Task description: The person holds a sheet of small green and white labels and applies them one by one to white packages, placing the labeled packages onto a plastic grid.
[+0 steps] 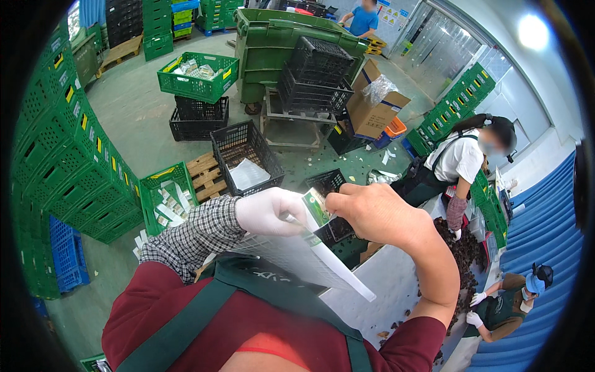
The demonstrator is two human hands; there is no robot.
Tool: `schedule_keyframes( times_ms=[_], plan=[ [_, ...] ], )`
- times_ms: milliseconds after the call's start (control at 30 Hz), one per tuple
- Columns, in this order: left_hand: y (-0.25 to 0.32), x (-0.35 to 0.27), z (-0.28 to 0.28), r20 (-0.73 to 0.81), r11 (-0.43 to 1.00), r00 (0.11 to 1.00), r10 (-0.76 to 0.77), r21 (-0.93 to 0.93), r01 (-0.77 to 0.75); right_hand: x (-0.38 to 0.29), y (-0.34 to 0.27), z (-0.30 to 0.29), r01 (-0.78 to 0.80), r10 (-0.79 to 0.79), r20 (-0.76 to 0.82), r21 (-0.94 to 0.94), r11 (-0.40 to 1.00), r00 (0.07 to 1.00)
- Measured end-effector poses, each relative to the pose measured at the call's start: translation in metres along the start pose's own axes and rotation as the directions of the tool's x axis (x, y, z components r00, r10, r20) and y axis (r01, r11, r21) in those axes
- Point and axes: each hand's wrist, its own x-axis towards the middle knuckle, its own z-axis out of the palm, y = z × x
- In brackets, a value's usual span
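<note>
My left hand, in a white glove below a checked sleeve cover, pinches a printed green-and-white label and the edge of a white sheet. The sheet hangs down in front of my apron and looks like label backing with a grid. My bare right hand grips the label's other side between thumb and bent fingers. Those fingertips are partly hidden behind the hand. Just beyond my hands stands a black plastic crate with white sheets inside.
Green crates are stacked at left. Nearby, a green crate holds label strips. A large green wheeled bin stands behind black crates. At right, two co-workers are by a table strewn with dark brown pieces.
</note>
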Motion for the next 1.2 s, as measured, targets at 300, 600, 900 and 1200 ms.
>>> schedule_keyframes(
  times_ms=[300, 600, 900, 1200],
  plan=[
    [0.002, -0.001, 0.003, 0.012, 0.999, 1.0, 0.016, -0.047, -0.016, 0.004, -0.011, 0.015, 0.0, -0.045, -0.136, -0.317, 0.949, 0.99],
    [0.006, -0.003, -0.006, -0.042, 0.991, 0.998, 0.043, -0.125, -0.048, -0.016, -0.014, 0.033, -0.095, -0.005, -0.249, -0.386, 0.918, 0.969],
    [-0.002, -0.004, -0.01, 0.052, 0.995, 0.994, 0.095, 0.004, -0.096, -0.001, 0.017, 0.032, -0.349, 0.057, -0.608, -0.374, 0.86, 0.792],
    [0.012, -0.017, -0.007, -0.096, 0.996, 0.991, 0.093, 0.007, -0.093, -0.016, 0.027, 0.001, -0.358, 0.355, -0.195, 0.024, 0.933, 0.914]
  ],
)
